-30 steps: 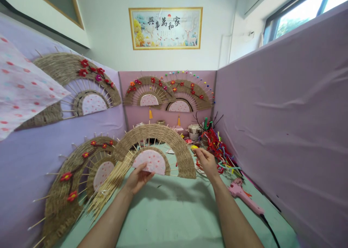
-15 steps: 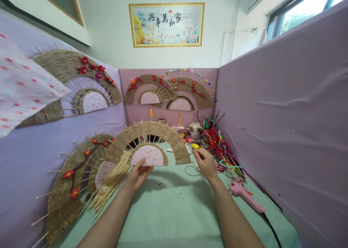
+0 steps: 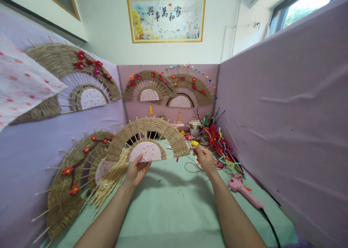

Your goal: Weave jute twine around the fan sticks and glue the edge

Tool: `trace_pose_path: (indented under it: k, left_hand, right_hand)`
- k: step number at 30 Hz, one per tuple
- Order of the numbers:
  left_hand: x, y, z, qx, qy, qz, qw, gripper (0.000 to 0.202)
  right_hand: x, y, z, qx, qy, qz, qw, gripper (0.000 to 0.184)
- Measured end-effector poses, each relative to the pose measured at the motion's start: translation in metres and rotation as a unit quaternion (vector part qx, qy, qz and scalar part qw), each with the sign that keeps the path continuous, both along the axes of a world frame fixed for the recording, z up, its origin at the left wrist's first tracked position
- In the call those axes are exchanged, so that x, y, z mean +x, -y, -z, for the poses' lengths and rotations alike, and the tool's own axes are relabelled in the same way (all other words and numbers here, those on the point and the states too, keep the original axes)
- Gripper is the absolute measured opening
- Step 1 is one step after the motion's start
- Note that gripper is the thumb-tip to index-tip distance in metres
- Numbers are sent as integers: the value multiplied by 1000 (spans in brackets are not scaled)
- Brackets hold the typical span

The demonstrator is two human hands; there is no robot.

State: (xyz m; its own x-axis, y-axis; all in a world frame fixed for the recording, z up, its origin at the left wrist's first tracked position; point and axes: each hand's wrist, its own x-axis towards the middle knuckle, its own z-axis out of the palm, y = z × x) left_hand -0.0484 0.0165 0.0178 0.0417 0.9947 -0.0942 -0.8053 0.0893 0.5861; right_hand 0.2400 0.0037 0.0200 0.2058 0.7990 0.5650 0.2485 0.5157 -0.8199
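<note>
Pinching the twine-wound fan (image 3: 149, 125) by its dotted half-disc (image 3: 145, 151) with the left hand (image 3: 138, 171), above the green tablecloth (image 3: 174, 211); pinching, apparently, a stick tip (image 3: 190, 148) at its right corner with the right hand (image 3: 205, 161). Looking fully wound, bearing no flowers. Leaving room nearer than the fan, between bamboo skewers (image 3: 107, 190) leftward and hot-glue gun (image 3: 247, 194) rightward.

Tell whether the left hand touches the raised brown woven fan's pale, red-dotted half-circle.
Touching: the head view shows the left hand, thumb over the half-circle.

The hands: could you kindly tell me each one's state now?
Left hand: holding the semicircular woven fan by its lower edge.
Right hand: pinched beside the fan; whether holding anything cannot be told.
</note>
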Motion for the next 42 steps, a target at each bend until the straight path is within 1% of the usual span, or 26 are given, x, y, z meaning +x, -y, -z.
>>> trace_pose_path:
  k: [4, 8, 12, 14, 17, 21, 24, 26, 29, 35, 39, 42]
  left_hand:
    - [-2, -2, 2, 12, 13, 0, 1000, 18]
    - [-2, -3, 3, 16, 23, 3, 1000, 19]
    - [-2, -3, 1, 17, 31, -7, 999, 19]
    - [-1, -2, 0, 18, 29, -17, 999, 18]
    - [0, -2, 0, 19, 17, -29, 999, 17]
    - [0, -2, 1, 35, -8, -47, 998, 14]
    - [-2, -4, 2, 34, -36, -52, 997, 14]
    - [-5, -5, 2, 25, -54, -45, 997, 14]
    - [-8, -7, 2, 21, -70, -37, 997, 12]
    - [-13, -7, 2, 23, -63, -14, 998, 12]
    - [-15, -6, 0, 25, -52, 0, 998, 13]
    - [-15, -5, -2, 16, -53, 8, 998, 13]
  right_hand:
    - [-4, -2, 6, -5, 29, -25, 999, 46]
    - [-6, -2, 6, -9, 39, -23, 999, 47]
    - [-8, 0, 4, -18, 41, -19, 999, 43]
    - [-10, -1, 6, -15, 73, -14, 997, 38]
    - [-12, -2, 10, 7, 149, 0, 989, 30]
    - [-11, -4, 16, 50, 259, 29, 964, 22]
    - [-8, -5, 17, 55, 300, 30, 952, 21]
    - [-6, -5, 16, 51, 296, 28, 953, 21]
    - [-3, -6, 15, 43, 265, 23, 963, 25]
    - [-3, -6, 13, 14, 203, 19, 979, 30]
    - [-3, -7, 11, -19, 133, -31, 990, 32]
    - [-2, -7, 10, -35, 100, -62, 992, 32]
